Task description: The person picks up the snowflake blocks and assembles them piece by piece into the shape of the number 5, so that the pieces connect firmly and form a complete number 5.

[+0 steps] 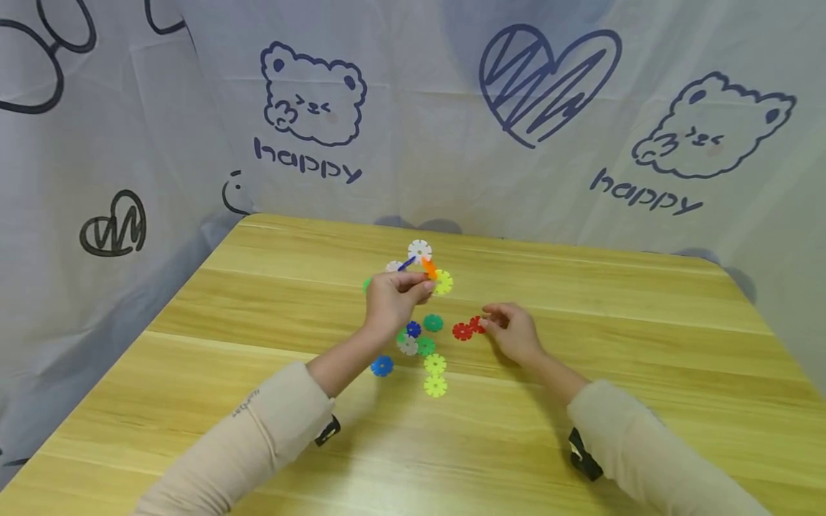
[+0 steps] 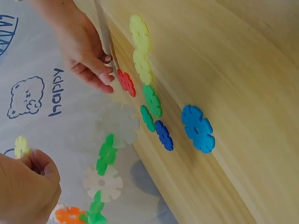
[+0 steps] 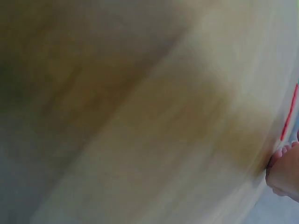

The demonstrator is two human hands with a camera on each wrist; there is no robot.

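Observation:
Slotted plastic flower-shaped discs are joined into an assembly held up above the table. My left hand pinches it near an orange disc and a yellow disc. White discs and green discs of the assembly show in the left wrist view. My right hand is low over the table, fingers loosely bent, fingertips at the edge of two red discs. Whether they touch is unclear. In the right wrist view, only part of the right hand shows, by a thin red edge.
Loose discs lie on the wooden table: blue, dark blue, green and yellow-green. A white cloth with drawings hangs behind the table's far edge.

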